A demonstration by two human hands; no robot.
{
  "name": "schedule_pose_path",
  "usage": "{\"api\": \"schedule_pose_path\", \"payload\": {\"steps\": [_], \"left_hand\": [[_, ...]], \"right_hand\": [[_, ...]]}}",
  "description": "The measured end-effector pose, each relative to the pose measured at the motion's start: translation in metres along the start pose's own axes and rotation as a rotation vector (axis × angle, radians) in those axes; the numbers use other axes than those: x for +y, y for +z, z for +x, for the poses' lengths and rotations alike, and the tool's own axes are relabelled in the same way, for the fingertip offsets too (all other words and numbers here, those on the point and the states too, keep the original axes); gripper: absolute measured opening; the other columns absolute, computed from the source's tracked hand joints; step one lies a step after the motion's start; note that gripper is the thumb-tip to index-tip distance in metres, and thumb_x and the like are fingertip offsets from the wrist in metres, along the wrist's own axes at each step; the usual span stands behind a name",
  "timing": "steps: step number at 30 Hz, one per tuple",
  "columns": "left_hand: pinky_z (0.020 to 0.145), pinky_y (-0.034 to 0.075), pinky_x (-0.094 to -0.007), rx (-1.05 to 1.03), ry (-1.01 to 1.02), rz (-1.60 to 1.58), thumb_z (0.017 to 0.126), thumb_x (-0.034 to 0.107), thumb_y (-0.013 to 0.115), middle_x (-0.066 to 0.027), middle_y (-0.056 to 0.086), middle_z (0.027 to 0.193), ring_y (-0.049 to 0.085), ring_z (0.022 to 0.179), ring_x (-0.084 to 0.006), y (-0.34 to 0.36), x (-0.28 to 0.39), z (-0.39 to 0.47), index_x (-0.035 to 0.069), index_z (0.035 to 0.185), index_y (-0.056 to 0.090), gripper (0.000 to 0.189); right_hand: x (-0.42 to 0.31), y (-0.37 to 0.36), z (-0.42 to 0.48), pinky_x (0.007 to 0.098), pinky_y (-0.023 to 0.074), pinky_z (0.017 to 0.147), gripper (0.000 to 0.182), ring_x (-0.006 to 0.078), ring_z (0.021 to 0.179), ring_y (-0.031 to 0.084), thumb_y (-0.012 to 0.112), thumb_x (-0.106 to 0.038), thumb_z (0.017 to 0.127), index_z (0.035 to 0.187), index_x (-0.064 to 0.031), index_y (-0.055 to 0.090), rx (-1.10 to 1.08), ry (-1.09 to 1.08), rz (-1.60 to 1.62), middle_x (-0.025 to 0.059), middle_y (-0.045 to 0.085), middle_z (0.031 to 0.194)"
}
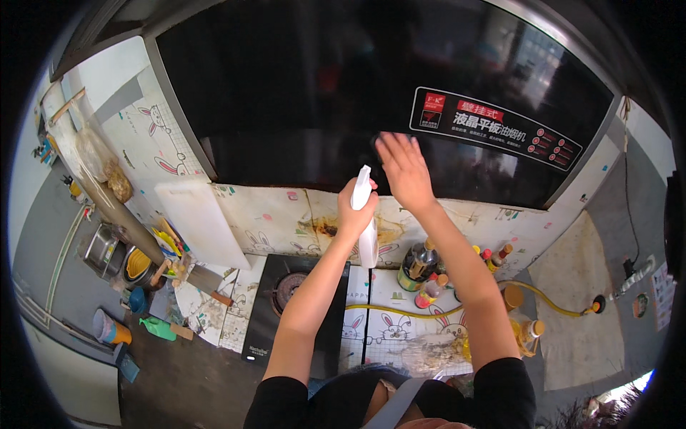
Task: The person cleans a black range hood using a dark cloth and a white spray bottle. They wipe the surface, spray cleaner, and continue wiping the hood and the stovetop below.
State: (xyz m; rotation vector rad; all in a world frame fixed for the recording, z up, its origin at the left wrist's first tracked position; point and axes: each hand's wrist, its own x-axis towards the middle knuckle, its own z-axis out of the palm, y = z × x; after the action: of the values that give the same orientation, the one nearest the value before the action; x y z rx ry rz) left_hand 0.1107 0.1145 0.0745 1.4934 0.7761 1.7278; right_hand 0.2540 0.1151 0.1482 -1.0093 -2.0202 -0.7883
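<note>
My left hand (356, 212) grips a white spray bottle (368, 246) by its neck, its nozzle head pointing up towards the wall-hung range hood. Just to the right, my right hand (406, 174) is raised with its fingers spread and nothing in it. It is in front of the hood's glossy black panel (278, 123); whether the fingertips touch the panel I cannot tell. A label (493, 128) with writing is on the panel, right of that hand. Brown stains (328, 228) mark the bunny-print wall covering below the hood.
Below my left arm sits a black gas stove (268, 327). Several sauce bottles (420, 263) stand on the counter by my right forearm, near a yellow gas hose (418, 313). A cleaver (206, 281) and a white cutting board (201, 220) are at left.
</note>
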Motion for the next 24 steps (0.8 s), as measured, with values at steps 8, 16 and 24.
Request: {"api": "schedule_pose_path", "payload": {"steps": [8, 16, 24], "left_hand": [[0.068, 0.048, -0.0273, -0.026, 0.059, 0.108, 0.079, -0.002, 0.061, -0.0037, 0.067, 0.090, 0.059, 0.074, -0.0100, -0.010, 0.001, -0.005, 0.004, 0.095, 0.062, 0.017], [0.077, 0.051, -0.0350, -0.031, 0.162, 0.105, 0.076, 0.002, 0.063, -0.0126, 0.066, 0.087, 0.066, 0.082, -0.0283, -0.012, -0.006, -0.005, 0.002, 0.094, 0.063, 0.019], [0.078, 0.051, -0.0363, -0.045, 0.124, 0.122, 0.075, 0.002, 0.064, -0.0124, 0.066, 0.090, 0.066, 0.085, -0.0293, -0.017, -0.003, -0.007, 0.003, 0.097, 0.063, 0.022]], "right_hand": [[0.044, -0.023, -0.028, 0.0501, 0.0343, 0.113, 0.046, 0.0314, 0.136, 0.044, 0.054, -0.005, 0.086, 0.131, -0.0080, 0.058, 0.002, -0.027, -0.130, 0.0098, 0.051, 0.142], [-0.007, 0.008, 0.015, 0.0489, 0.0358, 0.112, 0.046, 0.0325, 0.130, 0.049, 0.055, -0.003, 0.084, 0.129, -0.0058, 0.059, 0.038, -0.096, -0.063, 0.0113, 0.053, 0.139], [0.038, -0.014, -0.024, 0.0546, 0.0311, 0.112, 0.048, 0.0382, 0.133, 0.043, 0.061, -0.001, 0.084, 0.132, -0.0047, 0.055, 0.160, 0.227, -0.224, 0.0170, 0.050, 0.140]]}}
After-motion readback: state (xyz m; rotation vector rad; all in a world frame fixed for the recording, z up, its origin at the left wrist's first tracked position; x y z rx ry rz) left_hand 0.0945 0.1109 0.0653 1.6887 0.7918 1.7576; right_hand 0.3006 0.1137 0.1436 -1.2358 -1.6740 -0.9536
